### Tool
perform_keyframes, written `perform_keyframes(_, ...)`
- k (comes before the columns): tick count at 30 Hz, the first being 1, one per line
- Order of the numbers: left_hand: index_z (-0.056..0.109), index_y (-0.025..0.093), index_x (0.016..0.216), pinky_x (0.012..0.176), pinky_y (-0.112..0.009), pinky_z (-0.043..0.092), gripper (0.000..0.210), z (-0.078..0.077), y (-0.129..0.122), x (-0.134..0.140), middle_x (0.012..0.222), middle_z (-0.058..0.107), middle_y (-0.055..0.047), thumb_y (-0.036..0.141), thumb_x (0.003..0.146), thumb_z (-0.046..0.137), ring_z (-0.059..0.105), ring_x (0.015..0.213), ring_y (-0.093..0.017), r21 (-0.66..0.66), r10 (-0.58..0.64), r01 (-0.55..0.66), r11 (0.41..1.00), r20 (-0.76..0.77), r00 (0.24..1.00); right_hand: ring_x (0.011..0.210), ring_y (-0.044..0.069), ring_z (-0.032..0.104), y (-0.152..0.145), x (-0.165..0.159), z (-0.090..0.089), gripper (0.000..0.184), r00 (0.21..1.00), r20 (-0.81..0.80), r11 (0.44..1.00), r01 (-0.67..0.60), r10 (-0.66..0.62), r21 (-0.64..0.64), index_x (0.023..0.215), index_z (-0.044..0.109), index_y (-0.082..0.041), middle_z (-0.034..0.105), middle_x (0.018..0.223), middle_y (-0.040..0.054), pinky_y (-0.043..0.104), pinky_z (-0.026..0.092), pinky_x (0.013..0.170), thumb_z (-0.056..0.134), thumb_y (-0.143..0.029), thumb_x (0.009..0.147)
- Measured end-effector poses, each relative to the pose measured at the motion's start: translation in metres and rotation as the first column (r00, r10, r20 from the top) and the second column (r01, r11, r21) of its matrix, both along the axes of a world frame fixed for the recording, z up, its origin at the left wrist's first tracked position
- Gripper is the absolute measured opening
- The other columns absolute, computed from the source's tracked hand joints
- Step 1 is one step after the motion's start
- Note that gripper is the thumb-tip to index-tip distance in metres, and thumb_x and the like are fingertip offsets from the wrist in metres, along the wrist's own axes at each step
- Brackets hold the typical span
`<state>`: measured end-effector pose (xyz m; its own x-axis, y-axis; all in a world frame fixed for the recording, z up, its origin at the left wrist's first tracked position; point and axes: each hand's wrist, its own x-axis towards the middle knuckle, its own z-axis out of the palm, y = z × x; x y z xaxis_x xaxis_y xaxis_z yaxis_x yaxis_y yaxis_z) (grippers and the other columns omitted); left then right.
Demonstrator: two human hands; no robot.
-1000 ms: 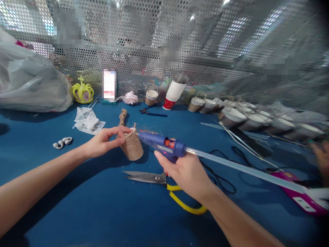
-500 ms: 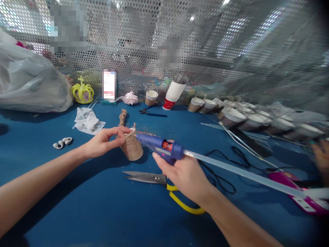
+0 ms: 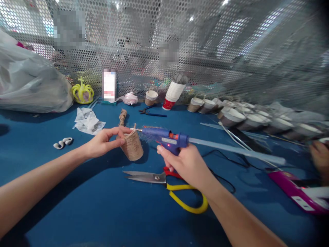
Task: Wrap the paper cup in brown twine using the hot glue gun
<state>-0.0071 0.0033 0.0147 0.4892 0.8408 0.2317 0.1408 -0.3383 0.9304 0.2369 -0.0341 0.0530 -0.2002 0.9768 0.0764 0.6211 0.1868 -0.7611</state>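
My left hand (image 3: 106, 140) pinches the rim of a small twine-wrapped cup (image 3: 132, 147), which tilts on the blue table. In my right hand (image 3: 189, 164) is a blue hot glue gun (image 3: 167, 139), its red light on. Its metal nozzle points left at the cup's upper edge, close to a twine end that sticks up there; whether they touch I cannot tell. A long clear glue stick (image 3: 236, 150) juts from the gun's back. Scissors (image 3: 156, 177) with yellow and red handles lie below the gun. A twine bundle (image 3: 123, 117) lies just behind the cup.
Pliers (image 3: 153, 113), a stack of paper cups (image 3: 174, 92) and a pink ribbon bundle (image 3: 130, 98) stand farther back. Several lined small buckets (image 3: 254, 120) fill the right. A purple power strip (image 3: 295, 192), black cord (image 3: 223, 154) and another person's hand (image 3: 320, 154) are at right.
The glue gun has moved right and levelled out, its nozzle drawing back from the cup's rim. The rear of the glue stick has swung upward. My left hand and the cup have barely moved.
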Motion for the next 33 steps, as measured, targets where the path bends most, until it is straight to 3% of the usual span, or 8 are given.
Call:
perform_keyframes(5, 0.054, 0.014, 0.073, 0.102, -0.043, 0.031, 0.025, 0.001, 0.001, -0.001, 0.124, 0.053, -0.016, 0.036, 0.083, 0.054, 0.046, 0.119, -0.026, 0.023, -0.018, 0.019, 1.0, -0.017, 1.0, 0.04, 0.008, 0.045, 0.033, 0.015, -0.001, 0.018, 0.966, -0.253, 0.994, 0.018, -0.046, -0.11, 0.073, 0.055, -0.016, 0.049, 0.047, -0.0058, 0.021, 0.038, 0.043, 0.058, -0.034, 0.076)
perform_keyframes(9, 0.055, 0.014, 0.076, 0.102, -0.042, 0.031, 0.021, 0.002, 0.003, -0.004, 0.119, 0.056, -0.015, 0.034, 0.083, 0.054, 0.047, 0.118, -0.025, 0.052, -0.052, 0.053, 0.997, -0.027, 0.998, 0.052, 0.007, 0.052, 0.068, 0.025, -0.012, 0.014, 0.971, -0.097, 0.97, 0.205, -0.219, -0.132, 0.068, 0.055, -0.015, 0.059, 0.061, 0.0008, 0.019, 0.042, 0.049, 0.058, -0.025, 0.077)
perform_keyframes(18, 0.061, 0.014, 0.083, 0.1, -0.039, 0.035, 0.02, 0.01, 0.009, -0.015, 0.121, 0.057, -0.011, 0.033, 0.084, 0.054, 0.044, 0.122, -0.024, -0.038, -0.226, 0.225, 0.974, -0.017, 0.974, 0.041, 0.014, 0.055, 0.105, 0.029, -0.044, 0.028, 0.94, 0.245, 0.954, 0.274, -0.239, -0.12, 0.06, 0.052, -0.017, 0.054, 0.044, 0.0025, 0.026, 0.045, 0.045, 0.05, -0.032, 0.084)
perform_keyframes(22, 0.061, 0.014, 0.082, 0.099, -0.04, 0.035, 0.019, 0.011, 0.009, -0.016, 0.126, 0.054, -0.011, 0.032, 0.083, 0.055, 0.041, 0.125, -0.025, -0.087, -0.255, 0.255, 0.963, 0.011, 0.967, 0.072, 0.025, 0.064, 0.109, 0.03, -0.043, 0.026, 0.878, 0.406, 0.962, 0.275, -0.255, 0.011, 0.061, 0.059, -0.016, 0.063, 0.06, 0.0111, 0.033, 0.048, 0.065, 0.055, -0.033, 0.08)
perform_keyframes(25, 0.061, 0.014, 0.082, 0.099, -0.04, 0.036, 0.018, 0.012, 0.009, -0.017, 0.127, 0.053, -0.01, 0.031, 0.083, 0.056, 0.041, 0.125, -0.025, -0.102, -0.258, 0.259, 0.961, 0.014, 0.966, 0.094, 0.032, 0.059, 0.101, 0.027, -0.033, 0.02, 0.839, 0.467, 0.96, 0.254, -0.28, 0.12, 0.069, 0.064, -0.013, 0.066, 0.082, 0.0183, 0.042, 0.043, 0.079, 0.056, -0.027, 0.08)
perform_keyframes(29, 0.061, 0.014, 0.083, 0.1, -0.039, 0.033, 0.017, 0.014, 0.008, -0.016, 0.126, 0.054, -0.011, 0.03, 0.084, 0.055, 0.042, 0.123, -0.024, -0.076, -0.27, 0.269, 0.96, -0.003, 0.963, 0.101, 0.024, 0.055, 0.076, 0.008, -0.009, 0.021, 0.897, 0.425, 0.979, 0.035, -0.118, 0.199, 0.089, 0.067, -0.015, 0.063, 0.104, 0.0129, 0.034, 0.041, 0.085, 0.051, -0.028, 0.084)
perform_keyframes(31, 0.061, 0.014, 0.082, 0.101, -0.039, 0.032, 0.017, 0.016, 0.006, -0.015, 0.124, 0.056, -0.011, 0.03, 0.084, 0.054, 0.043, 0.123, -0.024, -0.05, -0.271, 0.27, 0.962, -0.023, 0.962, 0.084, 0.013, 0.058, 0.061, -0.005, 0.005, 0.026, 0.935, 0.352, 0.975, -0.119, 0.046, 0.19, 0.103, 0.063, -0.022, 0.064, 0.104, 0.0038, 0.024, 0.045, 0.073, 0.045, -0.033, 0.088)
perform_keyframes(33, 0.061, 0.014, 0.081, 0.101, -0.039, 0.031, 0.018, 0.018, 0.005, -0.014, 0.122, 0.057, -0.011, 0.03, 0.084, 0.054, 0.044, 0.122, -0.024, -0.028, -0.272, 0.271, 0.962, -0.046, 0.961, 0.062, 0.01, 0.053, 0.048, -0.017, 0.015, 0.034, 0.942, 0.131, 0.929, -0.329, 0.309, 0.17, 0.11, 0.059, -0.018, 0.065, 0.092, 0.004, 0.023, 0.043, 0.056, 0.045, -0.039, 0.087)
